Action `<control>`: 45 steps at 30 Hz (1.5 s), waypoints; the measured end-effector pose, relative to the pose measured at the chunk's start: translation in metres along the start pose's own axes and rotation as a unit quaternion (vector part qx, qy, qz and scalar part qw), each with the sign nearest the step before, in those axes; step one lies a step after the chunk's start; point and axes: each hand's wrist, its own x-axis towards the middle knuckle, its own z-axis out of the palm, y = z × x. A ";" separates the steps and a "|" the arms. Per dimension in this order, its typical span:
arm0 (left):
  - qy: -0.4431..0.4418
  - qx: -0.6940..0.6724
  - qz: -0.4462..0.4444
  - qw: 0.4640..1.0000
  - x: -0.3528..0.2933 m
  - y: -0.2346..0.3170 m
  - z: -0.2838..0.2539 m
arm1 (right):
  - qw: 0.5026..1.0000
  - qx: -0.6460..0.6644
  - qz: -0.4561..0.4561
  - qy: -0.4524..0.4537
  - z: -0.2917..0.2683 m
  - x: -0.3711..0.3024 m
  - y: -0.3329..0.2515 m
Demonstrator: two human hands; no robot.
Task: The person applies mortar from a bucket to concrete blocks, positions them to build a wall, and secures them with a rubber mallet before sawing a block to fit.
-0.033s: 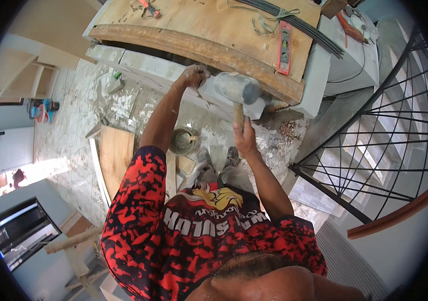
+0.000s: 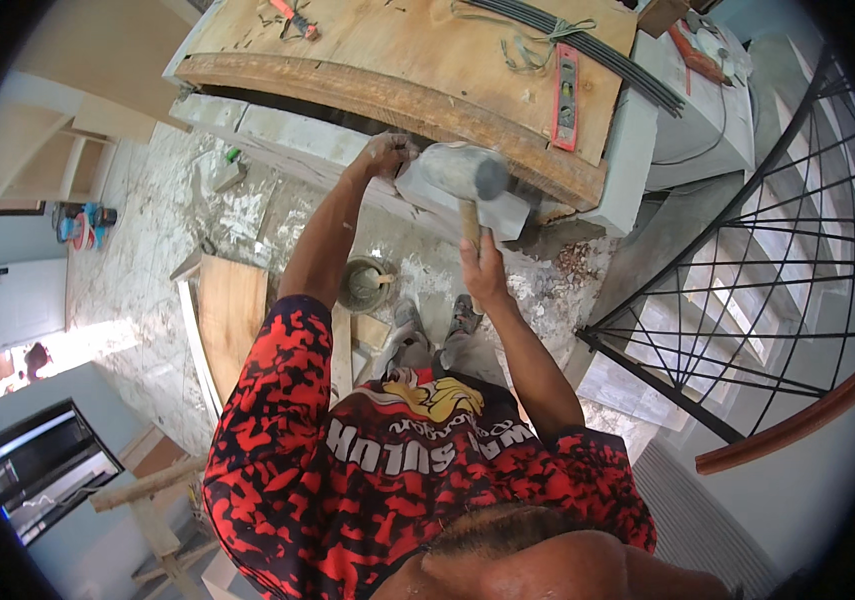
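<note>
My right hand is closed round the wooden handle of a mallet with a thick, pale grey head and a darker end face. The mallet's head is over the right end of a row of white blocks, in front of a wooden form. My left hand is at the top edge of the white block left of the mallet, its fingers bent over that edge. Some of its fingertips are hidden from view. A dark gap runs between the blocks and the curved wooden edge behind them.
On the plywood top lie a red spirit level, a bundle of dark rods and a red-handled tool. A mortar bucket stands by my feet, near a plywood piece. Black railing borders the stairs at right.
The mallet and my right hand have shifted slightly to the left. My left hand stays at the block's top edge.
</note>
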 end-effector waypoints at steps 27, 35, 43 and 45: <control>0.228 0.365 0.274 0.860 -0.047 0.008 0.056 | 0.881 -0.470 -0.055 0.001 -0.031 0.209 -0.136; 0.144 0.424 0.215 0.868 -0.071 0.005 0.062 | 0.831 -0.529 -0.150 0.081 -0.016 0.221 -0.108; 0.131 0.452 0.186 0.862 -0.075 0.003 0.050 | 0.903 -0.333 -0.269 0.042 -0.008 0.139 -0.097; 0.127 0.458 0.171 0.863 -0.074 0.001 0.040 | 0.930 -0.317 -0.186 -0.022 0.000 0.065 -0.076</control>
